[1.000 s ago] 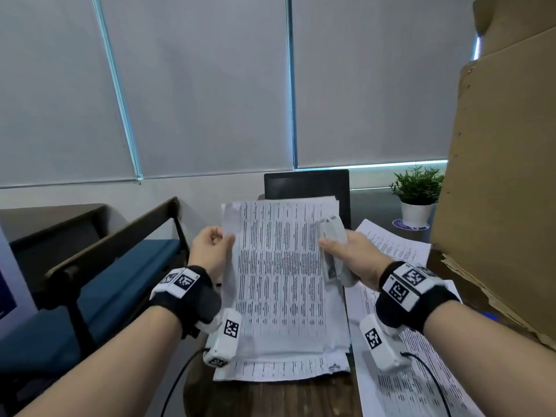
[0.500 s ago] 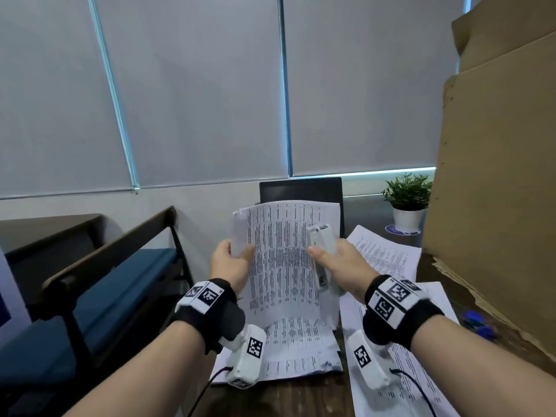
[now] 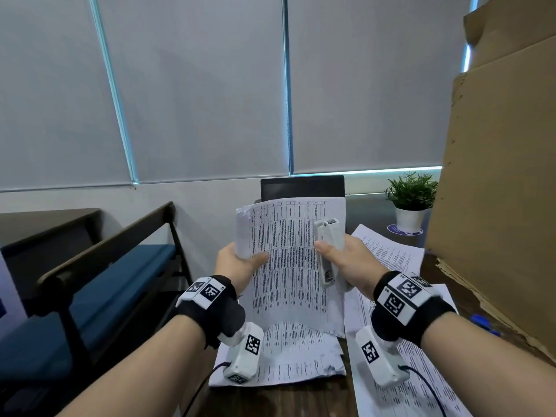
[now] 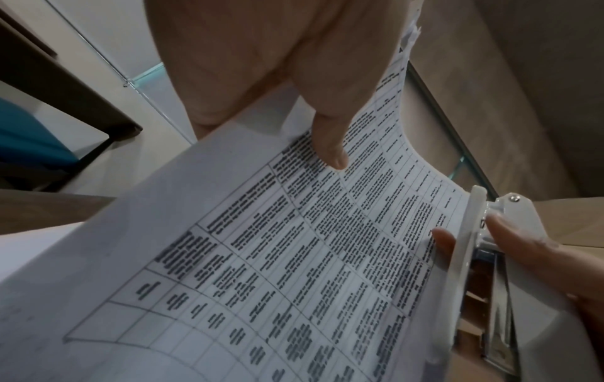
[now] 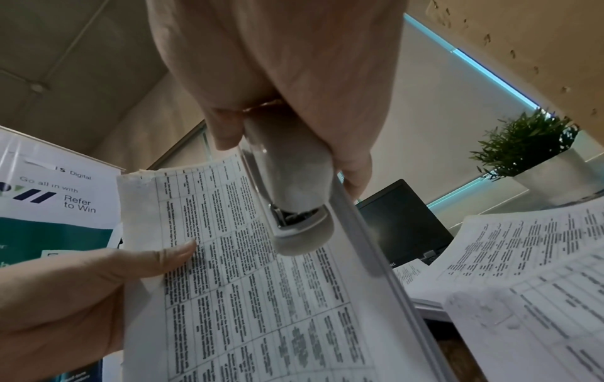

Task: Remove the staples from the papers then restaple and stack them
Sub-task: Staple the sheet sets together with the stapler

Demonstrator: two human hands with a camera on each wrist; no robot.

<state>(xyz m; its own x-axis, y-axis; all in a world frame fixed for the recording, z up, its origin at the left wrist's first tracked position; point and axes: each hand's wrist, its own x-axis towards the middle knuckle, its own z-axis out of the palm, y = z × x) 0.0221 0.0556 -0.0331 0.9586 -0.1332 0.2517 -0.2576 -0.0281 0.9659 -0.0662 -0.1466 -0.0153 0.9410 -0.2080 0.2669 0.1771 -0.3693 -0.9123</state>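
Observation:
A printed bundle of papers (image 3: pixel 288 260) stands upright above the desk, held between both hands. My left hand (image 3: pixel 240 261) grips its left edge, thumb (image 4: pixel 330 144) pressed on the front page (image 4: pixel 294 258). My right hand (image 3: pixel 346 260) holds a white stapler (image 3: pixel 326 251) together with the bundle's right edge (image 5: pixel 366 245); its thumb lies on the stapler (image 5: pixel 294 196). The bundle's top left corner (image 5: pixel 137 178) looks worn. The stapler (image 4: pixel 484 258) runs along the right margin.
More printed sheets lie flat on the dark desk below (image 3: pixel 288 356) and to the right (image 3: pixel 397 326). A black laptop (image 3: pixel 302 188) stands behind, a potted plant (image 3: pixel 410 203) at the back right, a large cardboard box (image 3: pixel 499 176) on the right, a blue-cushioned bench (image 3: pixel 90 284) on the left.
Both hands have lifted the bundle off the desk stack and stood it upright. The left hand slid from the top corner down the left edge. The right hand keeps the stapler.

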